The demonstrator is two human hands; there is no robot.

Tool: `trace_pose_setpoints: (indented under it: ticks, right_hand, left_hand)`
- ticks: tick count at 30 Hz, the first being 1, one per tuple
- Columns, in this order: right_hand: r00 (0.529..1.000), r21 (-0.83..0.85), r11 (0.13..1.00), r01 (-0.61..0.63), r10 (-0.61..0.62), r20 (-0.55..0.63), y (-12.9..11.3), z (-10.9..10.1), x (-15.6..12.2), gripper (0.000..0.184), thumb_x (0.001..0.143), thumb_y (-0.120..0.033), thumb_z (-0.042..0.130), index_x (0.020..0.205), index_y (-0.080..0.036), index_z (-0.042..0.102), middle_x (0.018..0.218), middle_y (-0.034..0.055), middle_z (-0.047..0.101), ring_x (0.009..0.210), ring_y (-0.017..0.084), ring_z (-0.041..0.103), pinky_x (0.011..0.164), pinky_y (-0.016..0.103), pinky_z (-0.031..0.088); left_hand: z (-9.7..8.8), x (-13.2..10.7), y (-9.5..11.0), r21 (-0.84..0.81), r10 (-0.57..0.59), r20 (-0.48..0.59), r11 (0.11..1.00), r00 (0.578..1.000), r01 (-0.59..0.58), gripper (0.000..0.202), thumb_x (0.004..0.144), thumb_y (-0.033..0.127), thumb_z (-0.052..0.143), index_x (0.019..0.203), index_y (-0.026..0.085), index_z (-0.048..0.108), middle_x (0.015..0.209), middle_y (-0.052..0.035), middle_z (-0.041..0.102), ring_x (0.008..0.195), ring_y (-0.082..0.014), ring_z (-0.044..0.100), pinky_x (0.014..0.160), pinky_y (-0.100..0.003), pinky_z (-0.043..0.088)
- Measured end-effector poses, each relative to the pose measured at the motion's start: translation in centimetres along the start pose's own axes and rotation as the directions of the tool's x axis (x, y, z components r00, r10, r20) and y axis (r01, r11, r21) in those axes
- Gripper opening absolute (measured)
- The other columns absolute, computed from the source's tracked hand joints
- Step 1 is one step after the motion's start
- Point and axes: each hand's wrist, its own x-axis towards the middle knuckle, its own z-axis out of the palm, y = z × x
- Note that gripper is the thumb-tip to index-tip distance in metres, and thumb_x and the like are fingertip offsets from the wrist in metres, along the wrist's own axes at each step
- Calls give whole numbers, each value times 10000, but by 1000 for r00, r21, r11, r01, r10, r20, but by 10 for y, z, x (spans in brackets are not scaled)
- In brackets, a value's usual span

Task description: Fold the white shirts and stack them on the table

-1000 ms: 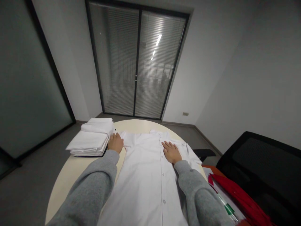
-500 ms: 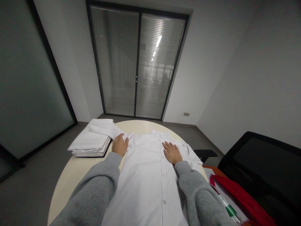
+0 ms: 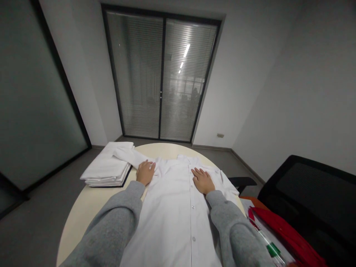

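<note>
The round counter [image 3: 160, 149] carries everything in front of me. The white shirt [image 3: 167, 207] lies on it, front up, collar end farthest from me and the body running towards me. By its left side sits a stack [image 3: 102, 168] of folded white cloth, and a sleeve [image 3: 128, 155], which looks to be the shirt's, stretches over the stack's near corner. My left hand [image 3: 145, 172] rests palm down where that sleeve nears the shoulder, fingers slightly bent; I cannot tell whether it pinches any fabric. My right hand [image 3: 203, 181] is open, fingers spread on the chest beside the buttons [image 3: 194, 239], holding nothing. I judge this to be smoothing and steadying the cloth. To do it well, I should press evenly with the right palm so the button line stays straight, draw the left fingers lightly along the creases, and lift the sleeve rather than drag it, sparing the stack's neat edges.
</note>
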Motion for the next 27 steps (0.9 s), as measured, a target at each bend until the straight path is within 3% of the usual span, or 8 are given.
trace_pose_setpoints:
  ticks: [3,5,9,12,16,20,24,27]
  right_hand:
    - [1000,6,1000,4,-4,-3,1,2,1,579,994,-310,355,1568,-302,420,1641,1,382,1518,252,300,1229,479,175]
    - [1000,13,1000,4,-4,-8,2,3,1,575,995,-312,358,1566,-302,425,1639,3,385,1519,251,299,1230,480,171]
    - [1000,29,1000,8,-7,-16,3,4,1,578,993,-309,364,1568,-294,422,1644,8,375,1525,256,286,1232,487,162]
    - [1000,35,999,7,-7,-19,3,4,1,578,992,-300,365,1567,-291,425,1646,9,372,1524,260,287,1230,492,162]
    - [1000,37,999,8,-8,-22,3,3,0,572,994,-303,365,1561,-290,435,1635,6,392,1515,259,303,1231,486,166]
    - [1000,44,999,8,-7,-26,3,2,0,573,990,-304,375,1559,-293,437,1635,9,393,1515,263,302,1230,493,168]
    - [1000,62,998,8,-6,-29,4,4,1,574,984,-300,386,1554,-297,444,1637,13,390,1521,264,288,1232,502,157]
    - [999,82,997,10,-7,-37,5,6,2,578,976,-296,396,1551,-290,451,1636,12,392,1520,272,288,1236,504,145]
  left_hand:
    - [-9,-6,-5,-54,-205,-178,979,962,198,427,998,445,398,1247,199,642,1379,-157,590,1345,-300,477,1146,-427,328]
    - [-13,-11,-11,-23,-295,-115,955,948,295,528,938,474,506,1350,149,564,1331,-210,579,1326,-351,486,1114,-457,351]
    - [-20,-12,-19,101,-320,106,945,941,310,863,859,605,576,1554,140,359,1417,-290,478,1326,-469,469,1041,-546,378]
    - [-20,-6,-18,140,-382,128,920,915,365,926,854,656,542,1601,168,294,1474,-311,428,1341,-515,443,1018,-591,384]
    - [-16,6,-13,10,-322,73,947,944,323,871,896,560,522,1596,85,318,1456,-294,487,1381,-448,458,1092,-512,383]
    - [-17,10,-9,-56,-272,-23,961,962,270,808,941,459,473,1590,7,309,1521,-271,450,1368,-376,491,1133,-406,376]
    - [-21,5,3,-49,-117,-163,993,980,110,643,991,407,415,1584,159,405,1504,-173,534,1339,-401,444,1124,-530,336]
    - [-27,0,22,-14,42,-201,999,979,-46,594,1013,384,400,1592,250,399,1460,-133,587,1311,-415,407,1085,-598,311]
